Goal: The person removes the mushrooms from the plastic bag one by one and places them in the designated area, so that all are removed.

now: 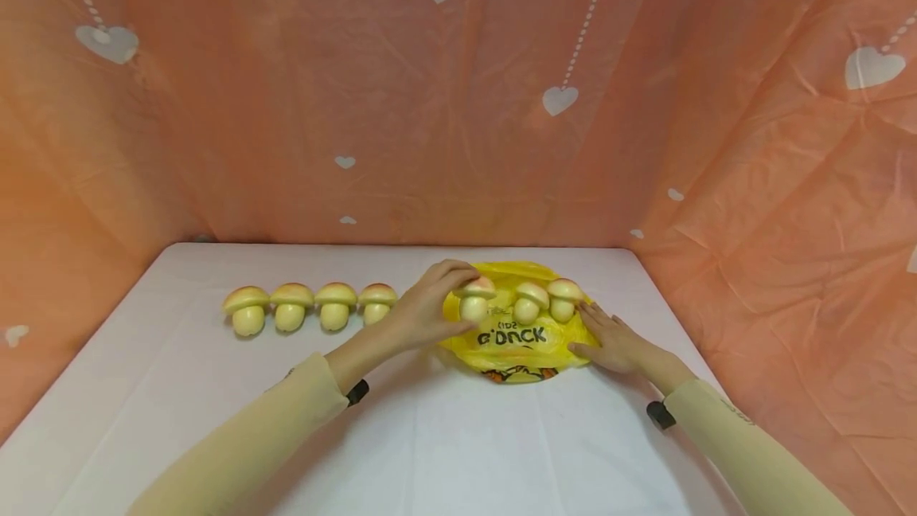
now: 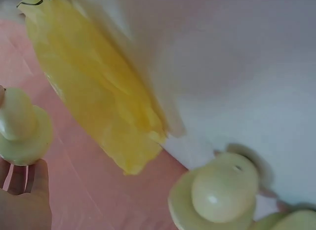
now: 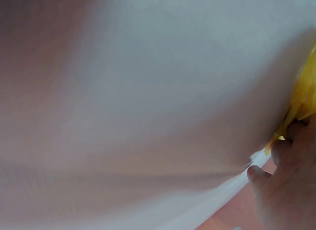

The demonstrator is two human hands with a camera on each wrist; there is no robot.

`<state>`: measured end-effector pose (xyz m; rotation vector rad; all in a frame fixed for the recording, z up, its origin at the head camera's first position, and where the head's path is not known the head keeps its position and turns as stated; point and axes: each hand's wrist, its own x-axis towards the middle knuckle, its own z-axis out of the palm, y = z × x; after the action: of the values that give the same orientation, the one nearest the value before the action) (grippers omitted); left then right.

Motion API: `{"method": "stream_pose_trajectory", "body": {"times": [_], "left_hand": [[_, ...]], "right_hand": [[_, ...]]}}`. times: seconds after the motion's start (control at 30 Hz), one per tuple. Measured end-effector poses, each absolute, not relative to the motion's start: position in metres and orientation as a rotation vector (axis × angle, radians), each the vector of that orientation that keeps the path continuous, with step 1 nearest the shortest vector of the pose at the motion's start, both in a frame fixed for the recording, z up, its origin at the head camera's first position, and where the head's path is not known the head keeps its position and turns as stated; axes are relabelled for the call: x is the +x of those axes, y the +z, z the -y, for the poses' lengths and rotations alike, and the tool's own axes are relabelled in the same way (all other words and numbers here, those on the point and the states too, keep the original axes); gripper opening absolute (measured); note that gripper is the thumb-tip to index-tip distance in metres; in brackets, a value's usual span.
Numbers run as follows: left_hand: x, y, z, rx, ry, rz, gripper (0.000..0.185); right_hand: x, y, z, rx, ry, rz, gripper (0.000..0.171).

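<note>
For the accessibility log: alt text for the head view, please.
The left hand grips a toy mushroom over a yellow plastic bag, while the right hand presses the bag flat. Two mushrooms stand on it; four more line the white table.

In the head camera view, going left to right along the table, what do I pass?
Four toy mushrooms in a row → left hand gripping a fifth mushroom on the yellow plastic bag → two more mushrooms → right hand resting on the bag's edge.
</note>
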<state>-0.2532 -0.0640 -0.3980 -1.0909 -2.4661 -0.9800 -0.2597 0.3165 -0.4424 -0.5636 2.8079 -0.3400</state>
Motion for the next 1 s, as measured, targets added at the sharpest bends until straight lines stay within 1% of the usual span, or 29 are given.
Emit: {"method": "stream_pose_trajectory", "body": {"times": [0.37,1.0], "left_hand": [[-0.229,-0.407,0.102,-1.143,-0.943,2.427,0.070],[-0.199,-0.418,0.167,-1.063,-0.875,2.359,0.069]], "right_hand": [[-0.258,-0.440,-0.314,-0.554,-0.351,-2.802,0.090],[-0.257,-0.439,-0.313,-0.547,-0.364,-2.796,0.090]]}}
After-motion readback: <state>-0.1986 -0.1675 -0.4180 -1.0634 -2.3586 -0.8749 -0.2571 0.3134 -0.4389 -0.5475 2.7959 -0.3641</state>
